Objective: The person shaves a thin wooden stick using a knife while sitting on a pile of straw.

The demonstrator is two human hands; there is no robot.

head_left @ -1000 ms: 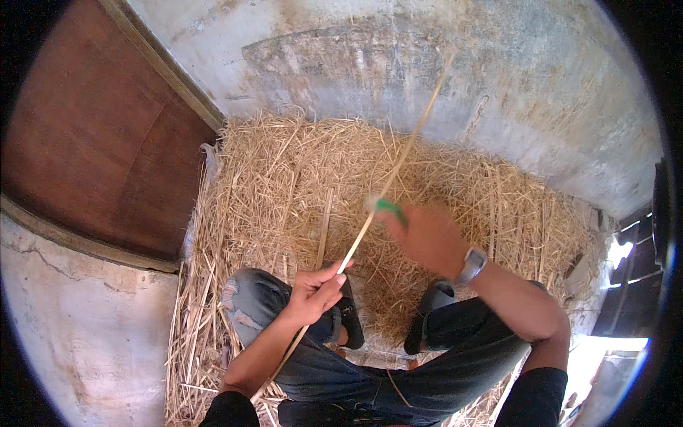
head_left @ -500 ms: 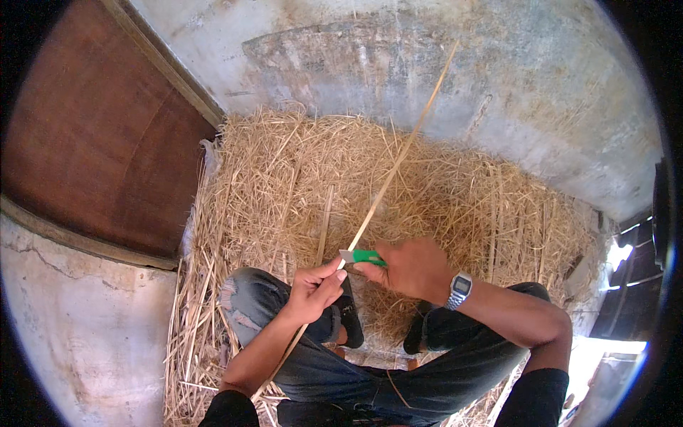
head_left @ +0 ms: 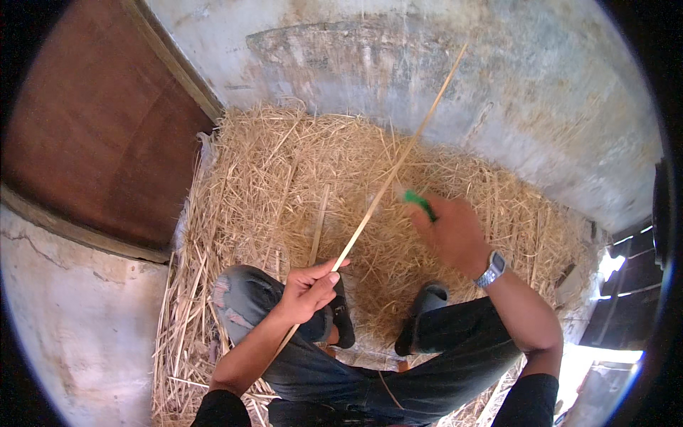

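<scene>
Countless dry, straw-coloured shavings (head_left: 263,185) cover the ground in the head view, lying beneath and on both sides of a long, thin pale strip (head_left: 373,206) that slants across the middle. Beyond the strip's far end rises a grey-white wall (head_left: 569,99), stained and worn, with a darker weathered band behind the tip. Well to the left of the strip stands a reddish-brown panel (head_left: 99,128) edged by a wooden frame (head_left: 178,64); well to its right are dark slats (head_left: 629,285) with bright light showing through the gaps.

At the strip's near part, the left hand (head_left: 307,292) grips it, thumb and fingers closed around it, the forearm rising from the lower edge. Below that grip the strip runs on beside the forearm, over dark trousers (head_left: 455,338) on bent legs. Right of the strip and apart from it, the right hand (head_left: 452,231) is raised over the shavings, its fingers curled around a green-handled tool (head_left: 421,204) whose tip is blurred and points toward the strip. The right elbow is bent outward, and a silver watch (head_left: 491,269) circles that wrist.
</scene>
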